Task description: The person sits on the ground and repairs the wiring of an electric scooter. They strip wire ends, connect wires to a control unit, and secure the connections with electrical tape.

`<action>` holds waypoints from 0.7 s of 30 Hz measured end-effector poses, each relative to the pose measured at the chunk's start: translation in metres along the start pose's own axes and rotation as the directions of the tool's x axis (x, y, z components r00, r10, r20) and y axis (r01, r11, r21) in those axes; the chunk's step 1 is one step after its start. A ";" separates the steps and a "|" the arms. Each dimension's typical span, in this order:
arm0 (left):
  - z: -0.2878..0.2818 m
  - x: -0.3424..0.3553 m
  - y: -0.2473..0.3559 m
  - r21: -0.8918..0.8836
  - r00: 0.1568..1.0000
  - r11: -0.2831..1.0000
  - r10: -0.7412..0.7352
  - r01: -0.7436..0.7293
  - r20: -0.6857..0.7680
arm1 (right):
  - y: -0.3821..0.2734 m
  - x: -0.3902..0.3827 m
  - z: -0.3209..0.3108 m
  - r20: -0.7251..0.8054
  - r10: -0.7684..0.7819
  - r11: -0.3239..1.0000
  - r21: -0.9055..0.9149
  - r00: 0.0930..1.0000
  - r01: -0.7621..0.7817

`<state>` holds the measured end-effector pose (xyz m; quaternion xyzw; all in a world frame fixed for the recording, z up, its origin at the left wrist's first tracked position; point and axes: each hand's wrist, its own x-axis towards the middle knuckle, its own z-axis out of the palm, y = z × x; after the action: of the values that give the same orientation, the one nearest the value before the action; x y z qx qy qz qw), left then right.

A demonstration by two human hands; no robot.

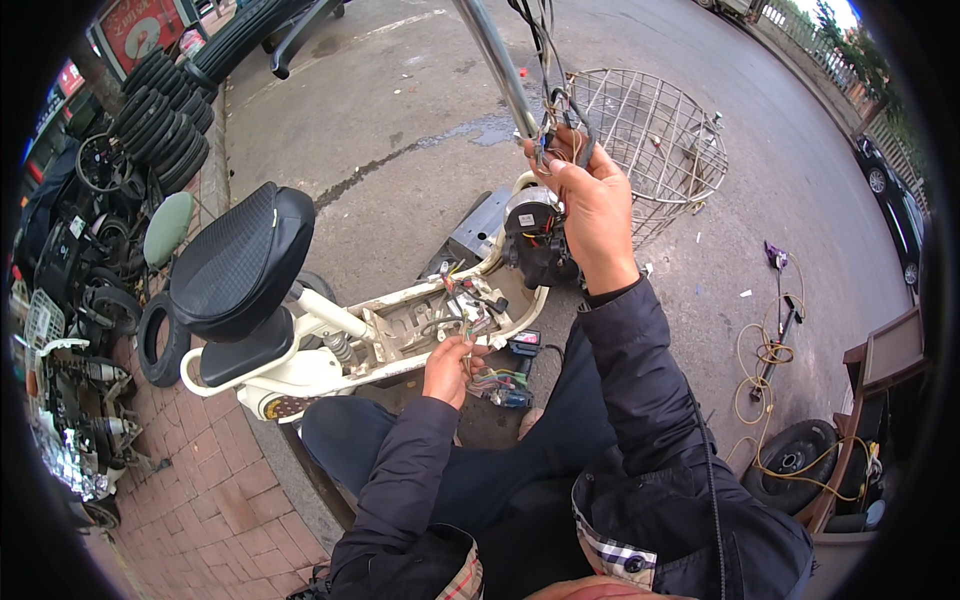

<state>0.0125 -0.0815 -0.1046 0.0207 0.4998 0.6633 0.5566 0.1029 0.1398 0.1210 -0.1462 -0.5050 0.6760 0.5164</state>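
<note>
A cream electric scooter [255,382] stands before me, its deck open over loose wires and connectors. My right hand [592,200] is raised at the steering tube [490,60], closed on a bunch of wires [556,145]. Below it a black round housing [535,245] shows coloured leads. My left hand [450,372] is closed on wires at the deck's near edge, beside more connectors and a dark module [512,397]. The black seat [240,255] sits at the left.
Stacked tyres [160,120] and scrap parts [80,400] line the brick pavement [210,480] at left. A wire basket [650,140] lies beyond the scooter. At right are a pump [775,350] with hose, a wheel [790,463], a brown box [890,355] and a parked car [895,215].
</note>
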 end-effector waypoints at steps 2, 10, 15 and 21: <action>0.000 0.000 -0.001 0.004 1.000 1.000 -0.002 0.002 -0.003 | -0.001 -0.001 -0.002 -0.038 0.021 1.000 0.000 0.999 -0.021; -0.002 0.013 0.006 -0.029 0.998 0.997 0.065 -0.066 -0.020 | -0.006 -0.008 -0.008 0.067 0.074 0.978 0.190 0.995 -0.086; -0.007 0.031 0.038 -0.219 0.984 0.959 0.180 -0.178 -0.011 | -0.008 -0.011 -0.010 0.091 0.073 0.983 0.164 0.993 -0.087; -0.013 0.056 0.056 -0.258 0.974 0.941 0.226 -0.219 -0.004 | -0.005 -0.013 -0.013 0.139 0.091 0.988 0.114 0.986 -0.107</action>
<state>-0.0563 -0.0404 -0.1021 0.0133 0.3970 0.7807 0.4824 0.1203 0.1358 0.1152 -0.0941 -0.4885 0.7386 0.4550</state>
